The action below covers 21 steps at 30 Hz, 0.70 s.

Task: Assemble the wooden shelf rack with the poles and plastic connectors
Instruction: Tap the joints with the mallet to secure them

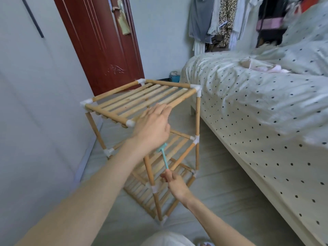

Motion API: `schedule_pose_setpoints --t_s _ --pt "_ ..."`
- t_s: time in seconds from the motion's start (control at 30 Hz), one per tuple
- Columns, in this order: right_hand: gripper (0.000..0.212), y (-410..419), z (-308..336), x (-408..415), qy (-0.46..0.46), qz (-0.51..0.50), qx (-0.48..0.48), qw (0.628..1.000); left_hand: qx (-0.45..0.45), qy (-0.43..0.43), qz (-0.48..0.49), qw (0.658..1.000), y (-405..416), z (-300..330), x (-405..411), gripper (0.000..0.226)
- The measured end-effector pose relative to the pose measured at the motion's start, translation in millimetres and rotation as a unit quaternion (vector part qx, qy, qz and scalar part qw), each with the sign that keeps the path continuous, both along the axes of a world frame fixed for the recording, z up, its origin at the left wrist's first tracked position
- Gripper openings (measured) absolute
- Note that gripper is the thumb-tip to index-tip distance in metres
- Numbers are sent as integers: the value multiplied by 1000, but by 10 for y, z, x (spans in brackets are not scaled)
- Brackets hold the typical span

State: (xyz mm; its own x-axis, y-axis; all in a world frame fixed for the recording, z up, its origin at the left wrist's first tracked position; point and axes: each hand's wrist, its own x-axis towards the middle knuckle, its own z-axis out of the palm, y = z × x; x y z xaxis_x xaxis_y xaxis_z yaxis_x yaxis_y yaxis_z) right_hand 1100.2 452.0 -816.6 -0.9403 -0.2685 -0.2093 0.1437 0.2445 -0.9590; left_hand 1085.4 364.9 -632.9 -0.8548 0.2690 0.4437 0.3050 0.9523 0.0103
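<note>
Standing on the floor beside the bed (248, 103), the wooden rack (142, 102) has its top shelf under the left hand (152, 126), fingers straight and resting there. Below them, right hand (175, 185) pinches a teal mallet (163, 155).

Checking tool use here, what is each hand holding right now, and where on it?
The right hand pinches the teal mallet at its handle's lower end. The left hand holds nothing, resting on the rack.
</note>
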Motion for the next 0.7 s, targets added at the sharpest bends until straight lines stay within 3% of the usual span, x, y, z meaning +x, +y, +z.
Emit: schedule_pose_setpoints --t_s 0.13,0.23,0.4,0.57,0.7 --pt "39 -218 58 66 45 49 14 998 46 -48 17 998 -607 -45 167 46" --pt "40 -299 37 98 24 48 -48 997 36 -110 40 992 -988 -123 206 49" --pt "44 -246 -9 92 -18 34 -120 992 7 -45 50 998 -948 -100 161 51" --pt "39 268 -156 -71 -52 -100 -175 978 -15 15 89 996 -298 -110 -55 51" --pt "39 780 -350 -42 -41 -205 -113 971 43 50 63 996 327 -201 -286 53"
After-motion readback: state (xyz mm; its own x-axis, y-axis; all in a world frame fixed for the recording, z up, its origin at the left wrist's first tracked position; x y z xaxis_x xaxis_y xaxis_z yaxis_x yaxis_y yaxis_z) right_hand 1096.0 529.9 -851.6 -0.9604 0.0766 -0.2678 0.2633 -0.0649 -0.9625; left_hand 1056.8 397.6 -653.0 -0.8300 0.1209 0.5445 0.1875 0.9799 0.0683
